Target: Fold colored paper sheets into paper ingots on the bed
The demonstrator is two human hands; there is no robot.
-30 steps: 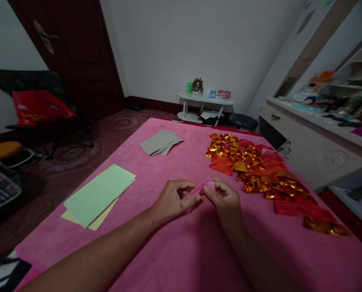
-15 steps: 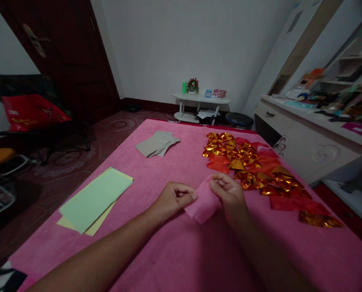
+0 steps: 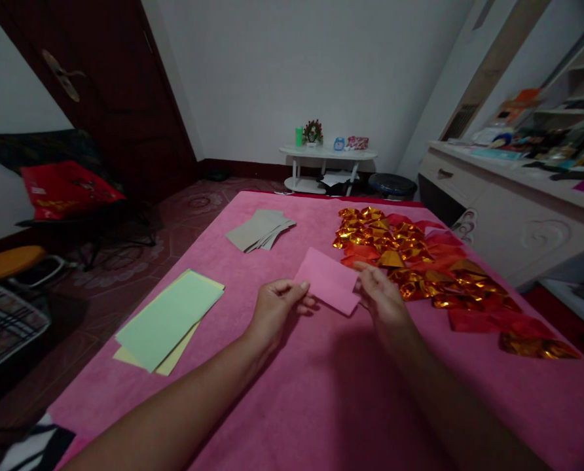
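Note:
A pink sheet of paper [image 3: 327, 280] is held up a little above the table, its face tilted toward me. My left hand [image 3: 283, 302] pinches its left edge, thumb on top and fingers underneath. At the opposite edge my right hand [image 3: 378, 288] grips the paper, with some fingertips hidden behind it. To the left lies a stack of pale green and yellow sheets [image 3: 171, 317]. Farther back is a fanned pile of grey paper pieces [image 3: 260, 229]. Many folded gold foil and red paper pieces [image 3: 385, 242] lie in rows beyond my right hand.
A pink cloth covers the table [image 3: 253, 418]. Along the right stands a white cabinet [image 3: 508, 216] crowded with items. A small white side table [image 3: 328, 154] and a dark round stool [image 3: 393, 185] are at the back. A chair with a red bag [image 3: 71, 190] stands at left.
The pink paper has turned and risen slightly away from me, now showing a flat, broad face. Both hands have shifted toward its side edges. The camera view has moved slightly.

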